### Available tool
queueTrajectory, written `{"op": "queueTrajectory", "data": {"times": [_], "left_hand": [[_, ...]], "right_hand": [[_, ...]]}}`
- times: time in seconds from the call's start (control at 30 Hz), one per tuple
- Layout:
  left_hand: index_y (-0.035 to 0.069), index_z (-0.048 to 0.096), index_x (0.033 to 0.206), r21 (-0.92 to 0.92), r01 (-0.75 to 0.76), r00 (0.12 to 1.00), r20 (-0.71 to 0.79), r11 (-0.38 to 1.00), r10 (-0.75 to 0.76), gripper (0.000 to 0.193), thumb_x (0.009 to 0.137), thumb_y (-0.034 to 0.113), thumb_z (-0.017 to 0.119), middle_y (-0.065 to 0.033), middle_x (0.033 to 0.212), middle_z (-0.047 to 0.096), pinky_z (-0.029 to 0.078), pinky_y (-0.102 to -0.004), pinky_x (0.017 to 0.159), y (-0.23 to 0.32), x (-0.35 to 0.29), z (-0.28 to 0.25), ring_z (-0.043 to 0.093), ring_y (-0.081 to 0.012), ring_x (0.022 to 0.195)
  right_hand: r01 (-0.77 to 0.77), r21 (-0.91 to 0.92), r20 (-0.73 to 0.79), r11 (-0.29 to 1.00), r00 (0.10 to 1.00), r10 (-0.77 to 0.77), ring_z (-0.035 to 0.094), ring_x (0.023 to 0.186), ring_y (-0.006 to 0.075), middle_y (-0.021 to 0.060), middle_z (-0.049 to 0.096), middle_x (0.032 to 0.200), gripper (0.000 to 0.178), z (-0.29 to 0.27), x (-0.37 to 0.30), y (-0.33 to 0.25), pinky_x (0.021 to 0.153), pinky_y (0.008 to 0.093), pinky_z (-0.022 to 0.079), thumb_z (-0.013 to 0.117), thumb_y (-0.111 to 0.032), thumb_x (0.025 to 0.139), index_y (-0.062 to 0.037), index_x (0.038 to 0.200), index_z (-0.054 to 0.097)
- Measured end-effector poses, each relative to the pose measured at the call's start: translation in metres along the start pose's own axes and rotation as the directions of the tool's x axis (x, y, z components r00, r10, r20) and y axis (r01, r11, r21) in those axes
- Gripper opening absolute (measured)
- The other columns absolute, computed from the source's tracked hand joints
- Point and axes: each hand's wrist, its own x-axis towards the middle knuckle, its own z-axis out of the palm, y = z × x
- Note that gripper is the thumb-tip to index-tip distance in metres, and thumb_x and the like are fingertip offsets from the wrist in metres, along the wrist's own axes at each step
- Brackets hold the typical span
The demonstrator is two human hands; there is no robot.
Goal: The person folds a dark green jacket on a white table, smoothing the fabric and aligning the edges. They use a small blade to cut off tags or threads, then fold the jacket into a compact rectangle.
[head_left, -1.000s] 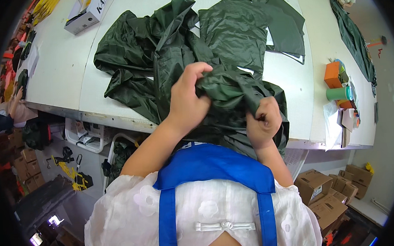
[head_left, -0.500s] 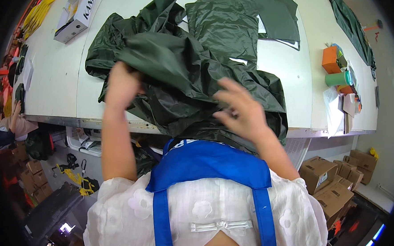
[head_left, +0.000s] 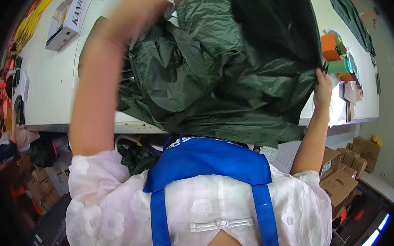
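Note:
A large piece of glossy dark green cloth (head_left: 222,90) is spread and bunched across the table in front of me, with part of it hanging over the near edge. My right hand (head_left: 323,87) is closed on its right edge and holds that side up off the table. My left hand (head_left: 148,3) is stretched far forward at the top of the view, over the cloth's far left part; motion smears its fingers. Beyond the lifted part lies flatter, creased green cloth (head_left: 209,20), partly covered.
On the white table (head_left: 48,86), a white open box (head_left: 65,23) stands at the far left. An orange box (head_left: 331,46), a green cylinder (head_left: 338,66) and papers sit on the right. Cardboard boxes (head_left: 338,182) are stacked below right. Another person's arm (head_left: 13,128) shows at far left.
My right hand has moved right and taken the cloth's edge, lifting and spreading it that way. My left arm has swung forward and up, away from the bunched cloth.

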Motion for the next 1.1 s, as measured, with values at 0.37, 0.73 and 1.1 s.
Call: {"op": "queueTrajectory", "data": {"times": [0.37,0.73,1.1], "left_hand": [[0.000,0.065,0.094,0.209,0.619,0.770,0.028,0.758,-0.637,0.022,0.090,0.020,0.058,-0.0060,0.094,0.068,0.045,-0.0269,0.081,-0.173,-0.061,0.112,0.061,-0.0147,0.089],[0.032,0.026,0.146,0.881,0.356,0.680,-0.016,0.311,-0.733,0.080,0.079,0.063,0.057,-0.0084,0.156,0.011,0.008,-0.0583,0.111,-0.209,-0.032,0.120,0.005,-0.0454,0.140],[0.004,0.038,0.133,0.043,0.156,0.966,0.203,0.987,-0.162,0.076,0.069,0.019,0.077,-0.0171,0.130,0.043,0.044,-0.0412,0.094,-0.076,0.001,0.241,0.048,-0.0299,0.117]], "right_hand": [[0.002,-0.096,-0.367,0.995,0.930,-0.037,0.059,0.058,0.0141,0.0047,0.058,0.076,0.019,-0.074,0.130,0.056,0.053,0.0242,0.048,0.060,-0.018,0.090,0.0004,0.097,0.057],[-0.276,-0.294,-0.274,0.915,0.942,0.197,0.035,0.042,0.0043,0.0025,0.067,0.094,0.032,-0.112,-0.016,0.069,0.041,0.0212,0.028,0.058,-0.029,0.090,-0.0039,0.109,0.065],[-0.176,-0.506,-0.281,0.844,0.959,0.032,0.060,0.098,0.0167,0.0086,0.064,0.105,0.043,-0.046,-0.107,0.116,0.088,0.0269,0.045,0.064,-0.006,0.076,0.0025,0.117,0.055]]}}
